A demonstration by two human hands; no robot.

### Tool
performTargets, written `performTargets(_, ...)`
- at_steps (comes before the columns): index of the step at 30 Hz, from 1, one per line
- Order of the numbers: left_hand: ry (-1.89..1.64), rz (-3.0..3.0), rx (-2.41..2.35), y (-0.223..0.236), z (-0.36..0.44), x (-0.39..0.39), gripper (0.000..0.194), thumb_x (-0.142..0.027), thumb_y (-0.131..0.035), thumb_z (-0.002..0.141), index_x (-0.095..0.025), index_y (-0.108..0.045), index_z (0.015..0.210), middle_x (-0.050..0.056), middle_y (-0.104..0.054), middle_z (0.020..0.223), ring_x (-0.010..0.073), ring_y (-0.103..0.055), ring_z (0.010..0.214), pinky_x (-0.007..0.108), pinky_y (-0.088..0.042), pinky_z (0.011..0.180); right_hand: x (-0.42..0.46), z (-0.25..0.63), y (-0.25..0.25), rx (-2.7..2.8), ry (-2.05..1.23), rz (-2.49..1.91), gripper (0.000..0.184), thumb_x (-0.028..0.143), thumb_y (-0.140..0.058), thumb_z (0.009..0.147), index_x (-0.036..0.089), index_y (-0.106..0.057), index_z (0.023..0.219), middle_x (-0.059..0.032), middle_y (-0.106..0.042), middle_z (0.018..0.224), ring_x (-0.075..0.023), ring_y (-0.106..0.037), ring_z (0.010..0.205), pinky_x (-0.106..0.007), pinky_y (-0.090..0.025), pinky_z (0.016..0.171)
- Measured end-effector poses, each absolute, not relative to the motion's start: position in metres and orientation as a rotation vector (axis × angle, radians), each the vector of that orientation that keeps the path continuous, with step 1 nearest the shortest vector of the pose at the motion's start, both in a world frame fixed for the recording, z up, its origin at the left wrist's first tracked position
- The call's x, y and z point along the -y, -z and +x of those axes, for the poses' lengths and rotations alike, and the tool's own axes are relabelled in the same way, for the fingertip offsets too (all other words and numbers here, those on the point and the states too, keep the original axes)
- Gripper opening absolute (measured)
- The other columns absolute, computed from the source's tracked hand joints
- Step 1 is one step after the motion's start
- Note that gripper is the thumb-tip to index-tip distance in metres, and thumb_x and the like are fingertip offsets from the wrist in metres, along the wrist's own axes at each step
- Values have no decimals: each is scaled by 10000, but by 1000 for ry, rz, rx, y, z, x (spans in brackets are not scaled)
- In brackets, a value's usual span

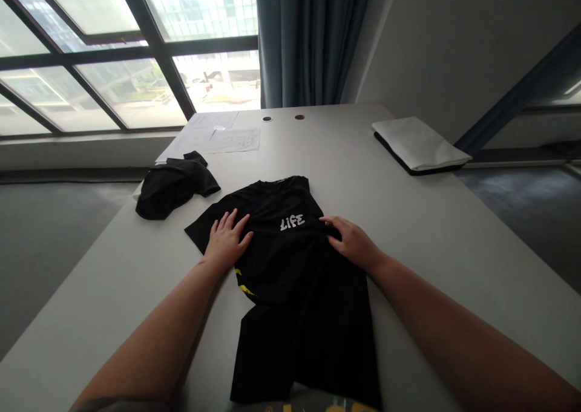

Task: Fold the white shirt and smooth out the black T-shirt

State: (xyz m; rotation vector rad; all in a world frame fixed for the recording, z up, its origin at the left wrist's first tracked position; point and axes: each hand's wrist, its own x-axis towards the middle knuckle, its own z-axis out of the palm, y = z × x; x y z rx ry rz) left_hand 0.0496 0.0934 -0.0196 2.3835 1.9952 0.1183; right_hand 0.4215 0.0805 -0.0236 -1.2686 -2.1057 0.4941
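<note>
A black T-shirt (290, 279) with white "LiFE" lettering and a yellow mark lies spread on the grey table (408, 230), its hem hanging over the near edge. My left hand (227, 239) lies flat on the shirt's left sleeve area, fingers stretched out. My right hand (351, 239) rests on the shirt's right side near the lettering, fingers curled onto the cloth as if pinching a fold; what lies under the fingertips is hidden.
A crumpled black garment (175, 185) sits at the table's left edge. Printed paper sheets (213, 137) lie at the back left. A folded white cloth on a dark pad (420, 144) lies back right. Windows and a blue curtain stand behind.
</note>
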Motion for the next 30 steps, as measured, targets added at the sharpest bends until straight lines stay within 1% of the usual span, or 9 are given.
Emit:
performTargets(3, -116, 2387, -1998, 20, 49, -94, 597, -521, -468, 1042, -324, -446, 1606, 82, -317, 1720, 322, -270, 1593, 560, -234, 1283, -82, 422, 26, 2119, -442, -1366, 605, 186, -601, 845, 219, -585, 1449, -102, -727, 1297, -274, -718, 1095, -432, -558, 1017)
performTargets(5, -111, 2383, -1998, 19, 50, -94, 598, -524, -466, 1042, -327, -444, 1606, 81, -317, 1720, 319, -266, 1594, 561, -235, 1283, -83, 422, 26, 2136, -391, -1488, 584, 228, -622, 856, 197, -605, 1439, -118, -734, 1304, -293, -728, 1092, -432, -555, 1012)
performTargets(11, -104, 2375, -1998, 17, 51, -94, 598, -513, -471, 1040, -313, -454, 1603, 95, -322, 1717, 335, -278, 1588, 567, -239, 1279, -82, 420, 20, 2207, -312, -1762, 280, 326, -609, 924, 219, -747, 1143, -93, -807, 1018, -278, -754, 898, -352, -531, 851)
performTargets(14, -114, 2375, -2000, 18, 51, -94, 591, -510, -476, 1037, -318, -466, 1596, 86, -327, 1716, 333, -284, 1586, 563, -233, 1282, -81, 422, 17, 2174, -395, -1717, 186, 332, -590, 927, 226, -725, 999, -70, -780, 891, -255, -722, 817, -327, -496, 777)
performTargets(18, -110, 2373, -1997, 19, 50, -95, 587, -507, -469, 1041, -325, -460, 1598, 84, -324, 1717, 321, -271, 1592, 558, -234, 1282, -79, 425, 15, 1889, -657, -1553, 206, 436, -581, 941, 237, -635, 941, -36, -718, 864, -234, -664, 803, -330, -489, 758)
performTargets(21, -116, 2382, -1989, 19, 50, -94, 585, -506, -467, 1041, -324, -462, 1596, 85, -328, 1715, 321, -273, 1591, 561, -233, 1282, -76, 425, 13, 1590, -991, -1371, 265, 519, -600, 944, 257, -582, 979, 9, -682, 853, -197, -634, 771, -311, -501, 727)
performTargets(25, -124, 2387, -1987, 18, 49, -94, 585, -500, -472, 1038, -319, -466, 1594, 87, -329, 1715, 325, -283, 1587, 564, -237, 1281, -71, 423, 8, 1278, -1437, -1203, 406, 542, -645, 921, 312, -520, 1232, 30, -715, 905, -182, -668, 723, -303, -534, 673)
performTargets(28, -128, 2388, -1981, 18, 49, -93, 583, -496, -475, 1038, -320, -466, 1594, 86, -330, 1714, 324, -288, 1585, 565, -241, 1280, -68, 423, 4, 1282, -1523, -1104, 483, 531, -597, 940, 316, -519, 1365, -29, -754, 1112, -235, -737, 949, -380, -587, 856)
performTargets(30, -132, 2387, -1976, 18, 49, -93, 584, -498, -479, 1036, -321, -467, 1593, 83, -333, 1714, 324, -289, 1585, 564, -240, 1282, -67, 423, 2, 1324, -1542, -1053, 479, 536, -494, 987, 299, -549, 1399, -58, -750, 1202, -267, -724, 1104, -431, -568, 980)
